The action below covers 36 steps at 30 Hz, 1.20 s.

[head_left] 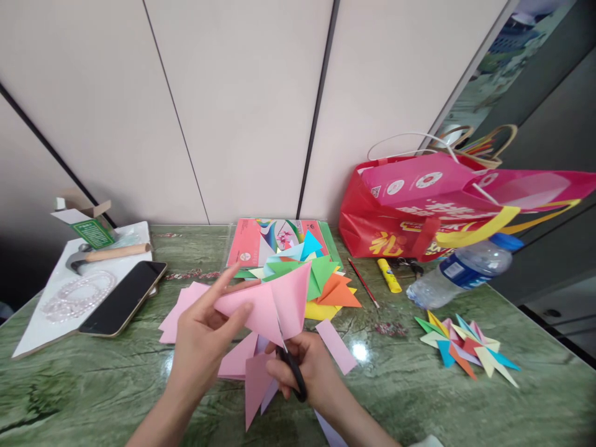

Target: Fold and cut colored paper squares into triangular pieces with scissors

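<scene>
Pink folded paper is pinched between the thumb and fingers of my left hand, held above the table. My right hand is closed on black-handled scissors; their blades meet the lower edge of the pink paper, where a slit runs upward. Below both hands lie pink and lilac paper pieces. More pink paper is left of my left hand, and a pink strip lies right of the scissors. Behind the held paper are colourful folded pieces.
On the green table, a phone, beads and a small hammer are at left. A pencil, glue stick, bottle, red bag and paper stars stand or lie at right.
</scene>
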Each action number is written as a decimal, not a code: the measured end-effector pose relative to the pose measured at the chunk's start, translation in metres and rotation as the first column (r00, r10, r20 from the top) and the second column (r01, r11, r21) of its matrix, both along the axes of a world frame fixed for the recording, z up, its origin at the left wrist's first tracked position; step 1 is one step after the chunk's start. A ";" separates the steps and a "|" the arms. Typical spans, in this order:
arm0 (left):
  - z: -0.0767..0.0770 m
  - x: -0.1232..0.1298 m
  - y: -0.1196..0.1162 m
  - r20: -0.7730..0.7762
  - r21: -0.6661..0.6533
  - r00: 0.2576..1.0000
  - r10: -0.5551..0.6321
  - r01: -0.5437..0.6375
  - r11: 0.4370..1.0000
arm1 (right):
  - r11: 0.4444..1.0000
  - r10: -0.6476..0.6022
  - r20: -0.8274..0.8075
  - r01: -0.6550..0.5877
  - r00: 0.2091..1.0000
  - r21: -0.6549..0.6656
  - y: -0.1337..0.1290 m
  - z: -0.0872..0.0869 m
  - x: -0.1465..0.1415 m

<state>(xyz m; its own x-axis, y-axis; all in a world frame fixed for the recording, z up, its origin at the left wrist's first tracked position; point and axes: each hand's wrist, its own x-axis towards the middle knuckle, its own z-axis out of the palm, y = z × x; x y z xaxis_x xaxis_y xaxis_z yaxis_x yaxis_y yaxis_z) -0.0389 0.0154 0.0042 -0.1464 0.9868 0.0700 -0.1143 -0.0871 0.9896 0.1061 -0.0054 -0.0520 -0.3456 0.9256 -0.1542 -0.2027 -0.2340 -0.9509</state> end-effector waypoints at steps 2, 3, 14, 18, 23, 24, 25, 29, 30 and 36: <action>0.006 -0.002 0.001 0.015 -0.022 1.000 0.006 -0.006 1.000 | 1.000 0.000 0.015 0.000 1.000 -0.017 -0.001 0.000 -0.001; 0.007 -0.004 0.001 0.013 -0.043 1.000 0.002 -0.001 0.999 | 1.000 -0.002 0.017 0.002 1.000 -0.023 -0.001 -0.001 -0.001; 0.011 -0.029 0.008 -0.102 -0.260 0.983 -0.155 0.124 0.957 | 1.000 -0.011 0.059 0.010 0.998 0.016 0.004 0.000 0.004; 0.018 -0.040 0.008 -0.189 -0.265 0.952 -0.241 0.187 0.946 | 0.999 0.006 0.113 -0.011 0.994 0.044 0.006 0.000 0.006; 0.019 -0.045 0.009 -0.360 -0.205 0.878 -0.316 0.256 0.945 | 0.995 0.000 0.090 -0.009 0.996 0.100 0.004 -0.003 0.006; 0.020 -0.046 0.009 -0.393 -0.190 0.859 -0.328 0.273 0.943 | 0.994 0.003 0.085 -0.012 0.996 0.106 0.004 -0.003 0.006; 0.021 -0.047 0.009 -0.427 -0.180 0.838 -0.340 0.290 0.940 | 0.994 0.009 0.088 -0.019 0.996 0.109 0.003 -0.003 0.006; 0.023 -0.054 0.008 -0.507 -0.198 0.770 -0.387 0.333 0.922 | 0.992 0.021 0.149 -0.040 0.989 0.122 0.003 -0.002 0.006; 0.023 -0.056 0.008 -0.507 -0.212 0.763 -0.401 0.340 0.916 | 0.991 0.024 0.158 -0.045 0.987 0.127 0.003 -0.001 0.006; 0.025 -0.063 0.008 -0.590 -0.155 0.731 -0.343 0.314 0.937 | 0.982 -0.016 0.228 -0.028 0.973 0.188 0.003 -0.001 0.006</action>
